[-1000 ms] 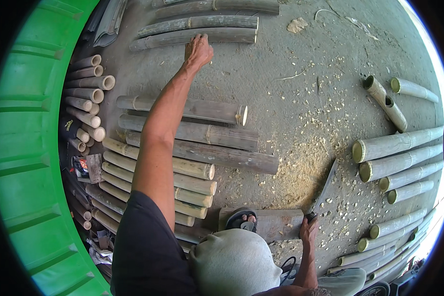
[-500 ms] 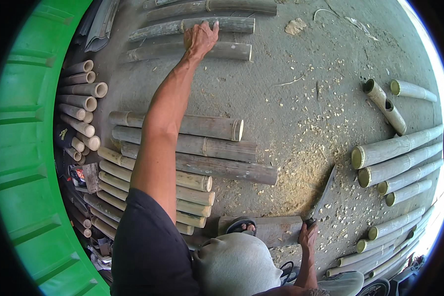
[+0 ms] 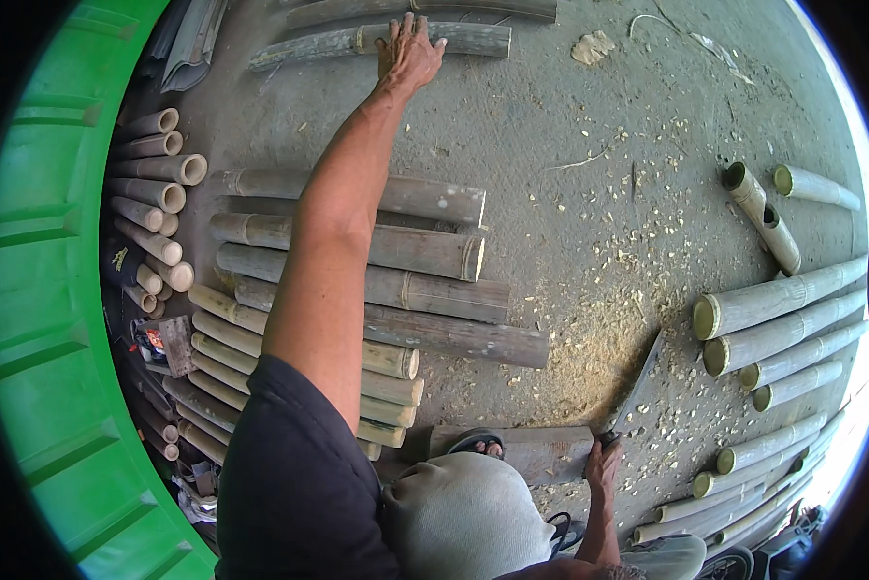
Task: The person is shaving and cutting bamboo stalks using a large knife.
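My left hand reaches far forward, its fingers spread over a grey bamboo pole on the ground. Close to my foot, my right hand grips the handle of a long-bladed saw, whose blade points forward over sawdust. A sandalled foot of mine presses on a squared wooden block. Beneath my left forearm lie several grey bamboo poles, the farthest of them a bamboo pole set slightly apart from the others.
Paler bamboo pieces lie side by side left of the block. More bamboo is stacked along a green wall. On the right are several bamboo lengths and a notched piece. Sawdust and chips cover the middle ground.
One bamboo pole has shifted from just below my left hand toward me, to beside the grey group. My left fingers have spread over the farther pole. My right hand stays on the saw.
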